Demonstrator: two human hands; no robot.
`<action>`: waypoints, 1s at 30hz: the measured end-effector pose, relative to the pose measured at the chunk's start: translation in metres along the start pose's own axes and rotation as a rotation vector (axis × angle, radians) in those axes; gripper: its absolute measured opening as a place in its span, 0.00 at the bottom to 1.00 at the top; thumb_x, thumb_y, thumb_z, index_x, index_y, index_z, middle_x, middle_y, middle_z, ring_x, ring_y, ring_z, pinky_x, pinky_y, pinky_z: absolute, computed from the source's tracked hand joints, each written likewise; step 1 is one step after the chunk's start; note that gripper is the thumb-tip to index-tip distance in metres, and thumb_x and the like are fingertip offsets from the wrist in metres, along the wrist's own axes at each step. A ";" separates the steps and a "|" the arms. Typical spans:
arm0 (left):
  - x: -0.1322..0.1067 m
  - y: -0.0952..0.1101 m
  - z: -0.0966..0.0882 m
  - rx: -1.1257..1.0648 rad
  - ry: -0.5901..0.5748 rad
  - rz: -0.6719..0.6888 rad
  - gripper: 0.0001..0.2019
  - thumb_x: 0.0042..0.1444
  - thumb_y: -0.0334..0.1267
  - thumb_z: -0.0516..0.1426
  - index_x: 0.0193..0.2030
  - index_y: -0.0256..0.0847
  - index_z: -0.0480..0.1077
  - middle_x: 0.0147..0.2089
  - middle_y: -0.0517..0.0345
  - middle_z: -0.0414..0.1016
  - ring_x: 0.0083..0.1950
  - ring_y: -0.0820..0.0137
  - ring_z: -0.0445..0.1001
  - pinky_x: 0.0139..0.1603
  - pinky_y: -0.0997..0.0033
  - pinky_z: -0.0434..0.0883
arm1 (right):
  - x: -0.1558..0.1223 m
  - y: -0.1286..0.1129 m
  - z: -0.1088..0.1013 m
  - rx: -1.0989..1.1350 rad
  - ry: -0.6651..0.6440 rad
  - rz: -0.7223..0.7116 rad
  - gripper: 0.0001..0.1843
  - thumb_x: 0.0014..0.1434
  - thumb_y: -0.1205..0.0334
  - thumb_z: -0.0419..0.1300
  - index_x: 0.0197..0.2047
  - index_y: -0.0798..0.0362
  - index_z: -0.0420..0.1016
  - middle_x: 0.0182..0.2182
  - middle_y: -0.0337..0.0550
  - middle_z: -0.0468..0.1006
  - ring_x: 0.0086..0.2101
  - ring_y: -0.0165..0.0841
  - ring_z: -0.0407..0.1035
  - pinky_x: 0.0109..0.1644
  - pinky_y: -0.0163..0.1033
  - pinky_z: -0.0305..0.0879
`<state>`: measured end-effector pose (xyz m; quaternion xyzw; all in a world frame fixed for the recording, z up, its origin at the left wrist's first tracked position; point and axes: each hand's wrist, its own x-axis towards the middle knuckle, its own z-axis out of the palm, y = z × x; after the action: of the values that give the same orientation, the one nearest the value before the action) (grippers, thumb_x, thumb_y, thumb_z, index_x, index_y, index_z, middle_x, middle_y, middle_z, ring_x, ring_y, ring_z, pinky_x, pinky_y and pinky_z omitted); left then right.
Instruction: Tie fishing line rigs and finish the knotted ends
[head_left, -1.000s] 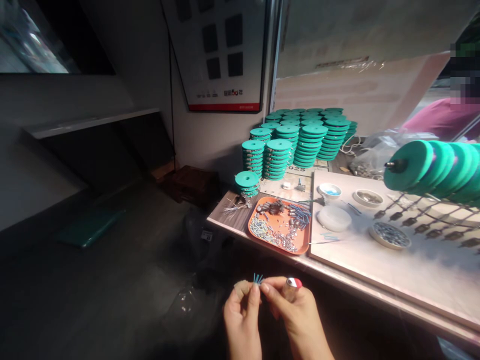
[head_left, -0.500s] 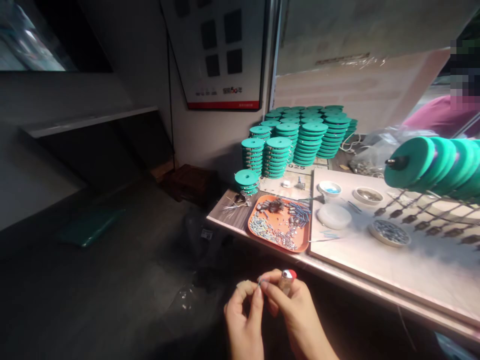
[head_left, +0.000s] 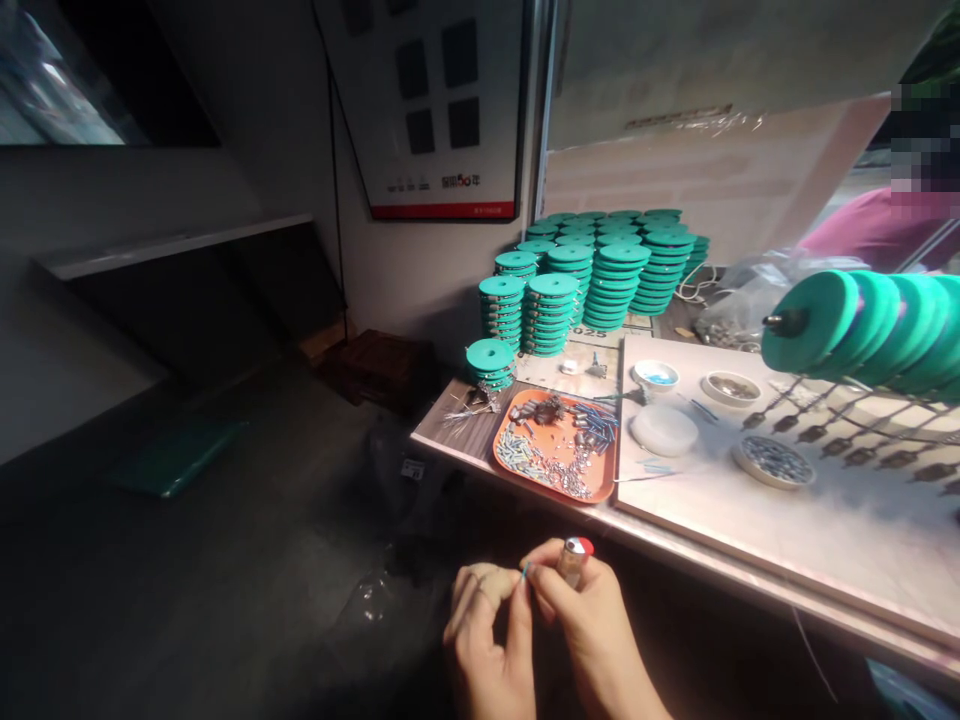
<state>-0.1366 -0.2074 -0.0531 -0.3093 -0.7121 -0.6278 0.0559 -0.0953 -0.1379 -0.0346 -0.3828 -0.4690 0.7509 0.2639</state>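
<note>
Shifted left fingers [head_left: 491, 580], tabletop [head_left: 439, 430], dim floor [head_left: 247, 560]

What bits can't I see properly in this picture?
All in the head view:
Thin blue piece: tiny, partly hidden by fingers.
Red-and-white-topped object: lower part hidden by the right hand.
Row of round green discs: cut off by the right edge.
White poster with red bottom strip: smallest lettering too blurred.

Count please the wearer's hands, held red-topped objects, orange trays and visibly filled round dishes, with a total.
Left hand and right hand: 2
Red-topped object: 1
Orange tray: 1
Filled round dishes: 3
Total: 7
</note>
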 end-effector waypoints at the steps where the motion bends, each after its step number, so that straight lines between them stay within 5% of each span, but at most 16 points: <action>1: 0.000 0.000 0.000 0.028 0.021 0.053 0.06 0.51 0.30 0.55 0.26 0.42 0.70 0.24 0.58 0.70 0.29 0.68 0.66 0.31 0.69 0.64 | 0.000 0.000 0.000 0.005 -0.002 0.005 0.05 0.37 0.64 0.60 0.17 0.57 0.69 0.10 0.31 0.60 0.16 0.24 0.52 0.20 0.31 0.49; 4: 0.001 -0.002 -0.001 0.025 0.026 0.078 0.06 0.50 0.29 0.55 0.27 0.43 0.71 0.24 0.58 0.70 0.29 0.67 0.66 0.33 0.69 0.64 | 0.000 0.001 0.001 0.038 -0.028 0.035 0.05 0.38 0.63 0.59 0.18 0.57 0.68 0.10 0.30 0.59 0.15 0.23 0.51 0.20 0.31 0.48; 9: 0.001 -0.005 -0.002 -0.126 -0.083 -0.224 0.11 0.53 0.36 0.54 0.21 0.40 0.66 0.21 0.61 0.66 0.25 0.71 0.67 0.28 0.74 0.63 | 0.003 0.007 0.000 0.054 -0.068 0.039 0.07 0.40 0.62 0.59 0.19 0.58 0.70 0.09 0.29 0.58 0.14 0.23 0.50 0.19 0.31 0.46; 16: 0.004 -0.005 -0.001 -0.209 -0.109 -0.430 0.11 0.51 0.42 0.56 0.24 0.39 0.67 0.23 0.61 0.68 0.26 0.70 0.68 0.29 0.74 0.65 | 0.004 0.013 0.000 0.116 -0.086 0.033 0.09 0.44 0.60 0.60 0.21 0.58 0.70 0.10 0.29 0.59 0.14 0.23 0.51 0.19 0.31 0.48; 25: -0.001 -0.002 0.003 0.069 0.057 0.093 0.05 0.50 0.32 0.56 0.27 0.44 0.71 0.24 0.57 0.71 0.29 0.65 0.67 0.36 0.65 0.64 | 0.006 0.009 0.002 0.128 -0.007 0.032 0.05 0.40 0.65 0.58 0.18 0.56 0.66 0.08 0.28 0.57 0.13 0.22 0.49 0.18 0.30 0.47; 28: -0.001 -0.003 0.002 0.080 0.071 0.118 0.05 0.49 0.31 0.56 0.27 0.44 0.72 0.24 0.56 0.71 0.29 0.65 0.68 0.39 0.63 0.64 | 0.007 0.006 0.000 0.163 0.020 0.072 0.06 0.41 0.63 0.59 0.20 0.55 0.66 0.10 0.27 0.56 0.14 0.22 0.49 0.18 0.29 0.47; 30: 0.002 -0.005 -0.001 0.022 -0.002 -0.017 0.06 0.50 0.34 0.55 0.25 0.42 0.70 0.23 0.56 0.70 0.28 0.66 0.68 0.34 0.67 0.65 | 0.008 0.006 -0.002 0.212 -0.018 0.095 0.07 0.43 0.61 0.59 0.21 0.55 0.66 0.11 0.26 0.55 0.14 0.21 0.48 0.18 0.29 0.48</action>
<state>-0.1407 -0.2076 -0.0566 -0.3031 -0.7217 -0.6200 0.0532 -0.0983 -0.1339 -0.0432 -0.3676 -0.3707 0.8115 0.2627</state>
